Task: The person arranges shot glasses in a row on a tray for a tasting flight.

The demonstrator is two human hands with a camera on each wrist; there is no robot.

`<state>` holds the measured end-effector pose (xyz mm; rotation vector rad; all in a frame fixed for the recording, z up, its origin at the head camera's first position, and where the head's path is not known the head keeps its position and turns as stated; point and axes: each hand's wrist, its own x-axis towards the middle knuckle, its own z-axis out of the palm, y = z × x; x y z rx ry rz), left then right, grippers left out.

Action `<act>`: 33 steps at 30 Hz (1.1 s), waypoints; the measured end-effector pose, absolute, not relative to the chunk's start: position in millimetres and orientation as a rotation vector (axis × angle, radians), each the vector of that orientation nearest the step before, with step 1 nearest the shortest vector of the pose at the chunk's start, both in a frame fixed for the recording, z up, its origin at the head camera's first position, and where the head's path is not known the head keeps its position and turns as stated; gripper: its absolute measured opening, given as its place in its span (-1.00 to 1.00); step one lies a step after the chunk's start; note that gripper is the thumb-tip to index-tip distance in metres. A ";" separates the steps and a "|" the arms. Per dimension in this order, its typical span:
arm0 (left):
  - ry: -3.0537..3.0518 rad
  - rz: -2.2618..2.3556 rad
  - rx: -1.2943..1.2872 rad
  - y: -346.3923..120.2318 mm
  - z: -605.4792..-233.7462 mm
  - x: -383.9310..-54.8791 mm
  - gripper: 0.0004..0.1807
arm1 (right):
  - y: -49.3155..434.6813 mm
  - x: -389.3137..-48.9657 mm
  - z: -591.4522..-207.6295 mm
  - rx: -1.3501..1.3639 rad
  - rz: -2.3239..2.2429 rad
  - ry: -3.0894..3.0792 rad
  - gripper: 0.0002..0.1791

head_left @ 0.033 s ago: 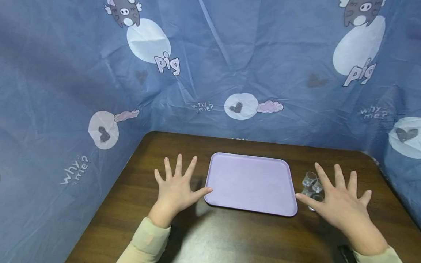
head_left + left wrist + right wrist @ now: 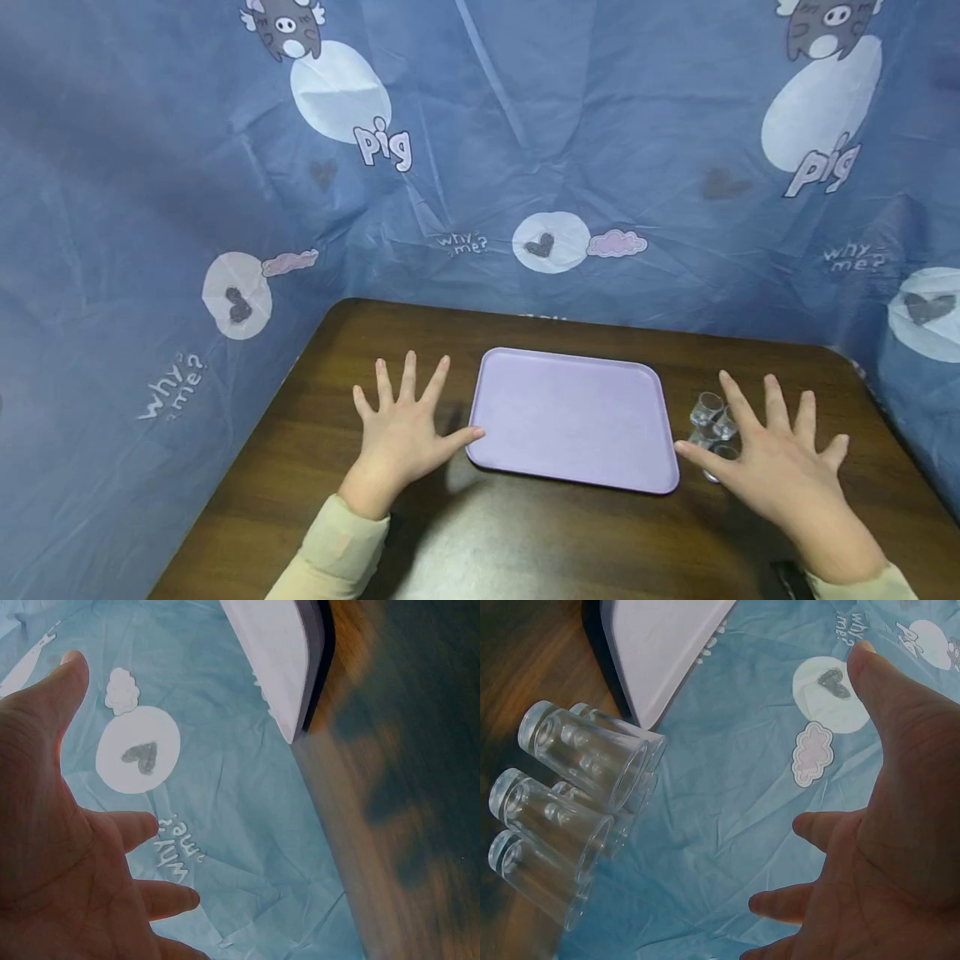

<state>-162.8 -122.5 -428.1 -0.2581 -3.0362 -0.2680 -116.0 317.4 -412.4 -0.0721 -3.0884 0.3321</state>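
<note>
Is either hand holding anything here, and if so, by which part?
Nothing is held: the left hand and right hand are empty, fingers spread, with the glasses standing apart from the right hand.

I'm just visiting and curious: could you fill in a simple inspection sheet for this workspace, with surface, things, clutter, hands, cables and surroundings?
Surface: brown wood-grain table
Things: lilac tray lying flat; clear glasses standing clustered to its right
Clutter: dark object at the right sleeve, too cut off to identify
Hands: left hand and right hand, fingers spread, holding nothing
Cables: nothing seen
Surroundings: blue printed sheeting behind and at both sides
</note>
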 end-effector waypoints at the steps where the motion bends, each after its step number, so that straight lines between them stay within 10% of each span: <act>1: -3.036 -0.263 -0.260 -122.2 -427.7 -163.1 0.25 | 317.8 -115.9 -412.4 -0.072 0.334 -3.085 0.28; 33: -3.066 -1.335 -0.530 -120.8 -454.4 -208.7 0.27 | 391.9 -103.4 -432.7 0.134 0.582 -2.923 0.14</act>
